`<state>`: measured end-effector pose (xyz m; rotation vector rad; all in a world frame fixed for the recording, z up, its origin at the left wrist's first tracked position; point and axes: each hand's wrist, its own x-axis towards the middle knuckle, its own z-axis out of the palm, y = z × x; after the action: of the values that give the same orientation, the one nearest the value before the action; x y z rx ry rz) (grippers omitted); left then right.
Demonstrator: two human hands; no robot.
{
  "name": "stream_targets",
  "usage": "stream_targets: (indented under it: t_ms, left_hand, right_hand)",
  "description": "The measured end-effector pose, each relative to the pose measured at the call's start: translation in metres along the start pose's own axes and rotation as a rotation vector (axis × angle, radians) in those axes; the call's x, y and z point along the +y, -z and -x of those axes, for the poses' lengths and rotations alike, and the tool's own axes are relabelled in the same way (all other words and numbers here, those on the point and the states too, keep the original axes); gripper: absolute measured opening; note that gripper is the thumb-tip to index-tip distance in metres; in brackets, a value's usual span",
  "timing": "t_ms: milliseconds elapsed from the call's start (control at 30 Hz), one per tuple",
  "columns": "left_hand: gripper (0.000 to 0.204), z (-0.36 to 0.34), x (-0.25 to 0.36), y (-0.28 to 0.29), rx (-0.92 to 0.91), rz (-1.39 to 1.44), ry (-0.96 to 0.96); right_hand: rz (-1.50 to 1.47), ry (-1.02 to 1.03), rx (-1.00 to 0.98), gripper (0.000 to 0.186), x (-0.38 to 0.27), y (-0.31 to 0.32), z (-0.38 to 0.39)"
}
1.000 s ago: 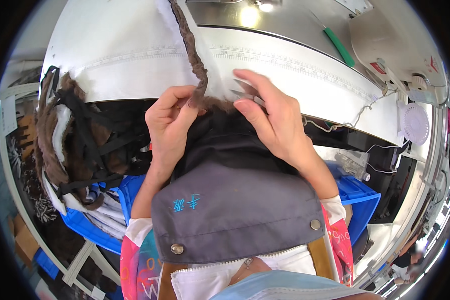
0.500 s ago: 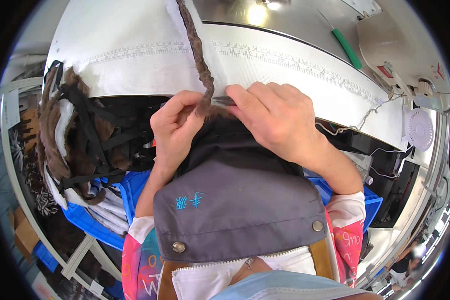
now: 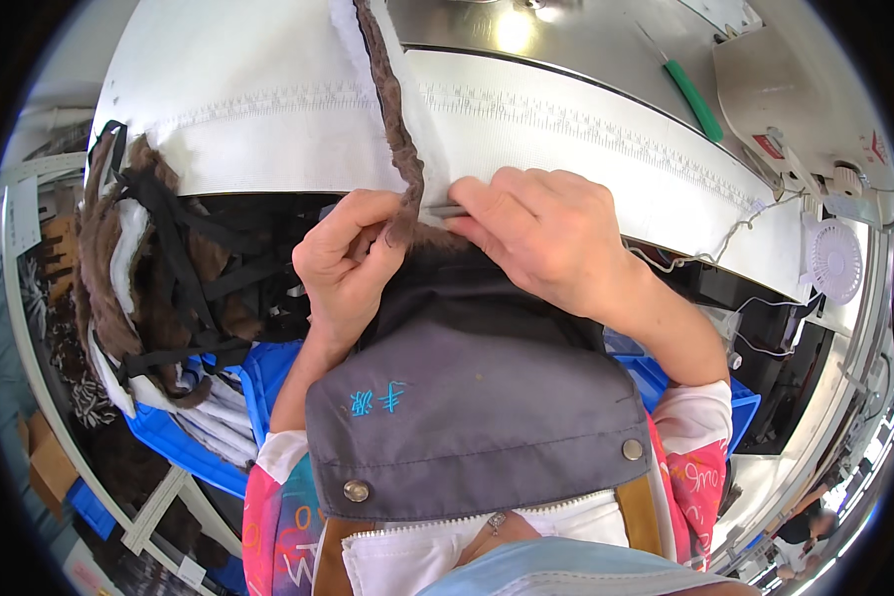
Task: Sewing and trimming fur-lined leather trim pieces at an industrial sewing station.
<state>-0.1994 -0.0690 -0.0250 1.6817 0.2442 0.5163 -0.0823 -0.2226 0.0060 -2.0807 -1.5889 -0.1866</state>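
My left hand (image 3: 348, 258) pinches the lower end of a long brown fur strip (image 3: 397, 119), which has white fluffy pile along it and runs up across the white ruler-marked work surface (image 3: 596, 129). My right hand (image 3: 541, 228) is closed on a small pointed metal blade tool (image 3: 441, 211), probably snips, held against the strip just right of my left fingers. The tool's handle is hidden by my fingers. Below both hands lies a black and grey fabric apron (image 3: 477, 407).
Brown, white and black fur strips (image 3: 119, 268) hang at the left over a blue bin (image 3: 169, 447). A green-handled tool (image 3: 690, 99) lies by a beige machine (image 3: 795, 109). A small fan (image 3: 832, 258), loose cords and another blue bin (image 3: 745, 407) are at right. A co-worker (image 3: 805, 531) appears lower right.
My right hand has turned and moved down and left, bringing the blade against the strip beside my left hand. Since half a second ago both hands have shifted only slightly.
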Motion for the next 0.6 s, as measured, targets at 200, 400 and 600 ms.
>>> stream_targets:
  t_ms: [200, 400, 600]
  left_hand:
    - [0.012, -0.004, 0.000, 0.000, -0.064, -0.021, -0.029]
    - [0.016, -0.007, 0.002, 0.001, -0.074, -0.091, -0.026]
    - [0.018, -0.013, 0.008, -0.009, -0.096, -0.317, -0.227]
  right_hand:
    - [-0.001, 0.022, 0.077, 0.026, 0.005, -0.003, 0.001]
    - [-0.075, 0.020, -0.026, 0.026, 0.012, -0.008, 0.002]
    - [-0.471, -0.308, 0.016, 0.032, 0.004, 0.000, 0.006]
